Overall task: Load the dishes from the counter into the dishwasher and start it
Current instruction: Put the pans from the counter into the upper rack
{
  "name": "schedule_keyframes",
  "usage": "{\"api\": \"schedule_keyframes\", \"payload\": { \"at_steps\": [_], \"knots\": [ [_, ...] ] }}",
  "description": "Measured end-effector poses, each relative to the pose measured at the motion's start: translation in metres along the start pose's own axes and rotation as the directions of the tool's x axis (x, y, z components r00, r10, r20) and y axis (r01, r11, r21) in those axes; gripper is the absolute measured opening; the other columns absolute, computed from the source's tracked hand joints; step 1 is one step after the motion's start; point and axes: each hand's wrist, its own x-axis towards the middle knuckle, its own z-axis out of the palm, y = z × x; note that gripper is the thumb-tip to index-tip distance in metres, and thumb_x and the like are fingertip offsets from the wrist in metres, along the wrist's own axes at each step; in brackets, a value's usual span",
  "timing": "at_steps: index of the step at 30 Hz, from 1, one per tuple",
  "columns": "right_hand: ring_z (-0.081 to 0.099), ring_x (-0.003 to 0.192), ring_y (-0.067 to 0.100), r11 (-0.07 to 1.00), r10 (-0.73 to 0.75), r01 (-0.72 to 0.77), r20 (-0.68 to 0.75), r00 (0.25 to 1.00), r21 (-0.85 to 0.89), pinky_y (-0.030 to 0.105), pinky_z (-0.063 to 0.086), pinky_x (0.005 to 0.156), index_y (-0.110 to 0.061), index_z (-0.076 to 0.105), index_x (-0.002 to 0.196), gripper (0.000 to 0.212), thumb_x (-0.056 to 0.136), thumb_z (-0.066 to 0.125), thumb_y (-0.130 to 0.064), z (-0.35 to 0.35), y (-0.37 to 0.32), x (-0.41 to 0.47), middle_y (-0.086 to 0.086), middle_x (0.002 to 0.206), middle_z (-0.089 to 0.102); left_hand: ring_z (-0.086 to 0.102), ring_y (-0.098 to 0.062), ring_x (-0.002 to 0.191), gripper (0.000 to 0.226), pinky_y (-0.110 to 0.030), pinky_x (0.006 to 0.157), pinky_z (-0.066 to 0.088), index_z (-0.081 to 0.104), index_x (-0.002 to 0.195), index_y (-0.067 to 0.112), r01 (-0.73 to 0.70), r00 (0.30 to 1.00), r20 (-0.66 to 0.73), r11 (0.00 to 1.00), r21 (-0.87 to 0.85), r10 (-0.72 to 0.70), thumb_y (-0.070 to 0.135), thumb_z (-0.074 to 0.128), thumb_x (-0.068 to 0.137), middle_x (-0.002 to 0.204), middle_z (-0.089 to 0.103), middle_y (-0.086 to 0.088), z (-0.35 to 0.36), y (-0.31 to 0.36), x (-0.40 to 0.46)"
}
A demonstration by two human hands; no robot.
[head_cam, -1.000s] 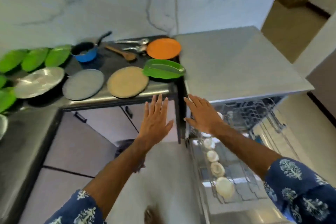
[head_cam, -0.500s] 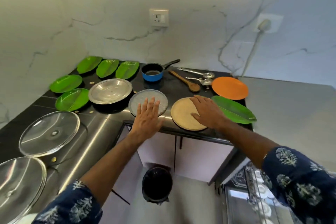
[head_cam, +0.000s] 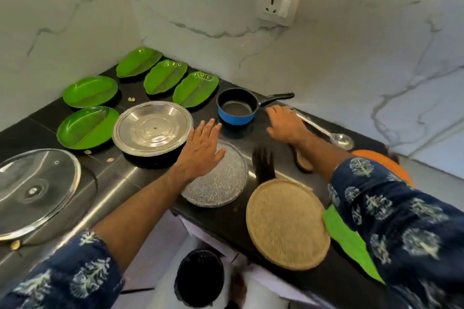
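Note:
My left hand (head_cam: 202, 149) hovers flat, fingers straight, over the far edge of a grey speckled plate (head_cam: 221, 188), beside a steel plate (head_cam: 152, 128) on a dark pan. My right hand (head_cam: 285, 123) reaches open over the black counter (head_cam: 251, 218) just right of a blue saucepan (head_cam: 237, 109), near a steel ladle (head_cam: 339, 139). A tan round plate (head_cam: 287, 223) lies at the counter's front edge. Several green leaf-shaped plates (head_cam: 165, 76) lie at the back left. A wooden spoon (head_cam: 302, 160) is partly hidden under my right forearm. The dishwasher is out of view.
A glass lid (head_cam: 35, 190) rests on the steel worktop at left. An orange plate (head_cam: 374, 155) and a green leaf plate (head_cam: 351, 241) peek from under my right sleeve. A black bin (head_cam: 199, 277) stands on the floor below. A wall socket (head_cam: 278, 4) sits above.
The view swung left from the dishwasher and closed in on the counter. Both hands moved forward: the left over the grey plate, the right past the tan plate toward the saucepan.

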Motion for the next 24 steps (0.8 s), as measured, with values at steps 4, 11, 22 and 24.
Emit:
{"api": "schedule_keyframes", "payload": {
  "at_steps": [4,11,22,24],
  "knots": [
    [0.047,0.122,0.038,0.999,-0.010,0.010,-0.005,1.000,-0.044,0.048,0.041,0.100,-0.006,0.048,0.126,0.047,0.083,0.061,-0.021,0.006,0.030,0.080,0.018,0.131,0.051,-0.001,-0.028,0.154,0.073,-0.047,0.124,0.003,0.005,0.159,0.014,0.055,0.998,-0.039,0.997,-0.056,-0.058,0.047,0.038,0.103,0.167,0.001,-0.009,0.008,-0.008,0.040],
    [0.050,0.120,0.035,0.987,-0.011,0.037,0.161,0.987,-0.158,0.046,0.036,0.104,-0.008,0.050,0.124,0.037,0.088,0.059,-0.013,0.026,0.038,0.145,0.017,0.128,0.055,0.007,-0.028,0.154,0.070,-0.050,0.124,0.012,0.015,0.157,0.014,0.104,0.990,-0.068,0.976,-0.194,-0.119,0.045,0.044,0.101,0.166,0.012,-0.011,0.024,-0.016,0.075],
    [0.057,0.093,0.029,0.999,-0.009,0.004,-0.140,0.990,-0.033,0.037,0.034,0.062,-0.017,0.047,0.112,0.021,0.098,0.053,-0.030,-0.006,0.025,-0.009,0.006,0.108,0.055,0.013,-0.020,0.151,0.081,-0.040,0.123,0.017,0.007,0.159,0.014,0.156,0.970,0.009,0.600,-0.785,-0.241,0.040,0.055,0.099,0.165,0.010,-0.010,-0.007,0.006,0.055],
    [0.059,0.095,0.027,0.999,0.033,-0.031,-0.169,0.985,0.015,0.034,0.031,0.055,-0.018,0.045,0.120,0.029,0.098,0.052,-0.035,-0.012,0.009,-0.075,0.004,0.110,0.054,0.020,-0.013,0.148,0.074,-0.039,0.121,0.024,0.012,0.159,0.020,0.122,0.976,0.035,0.404,-0.906,-0.216,0.037,0.055,0.101,0.165,0.016,-0.007,-0.018,0.020,0.040]
  ]
}}
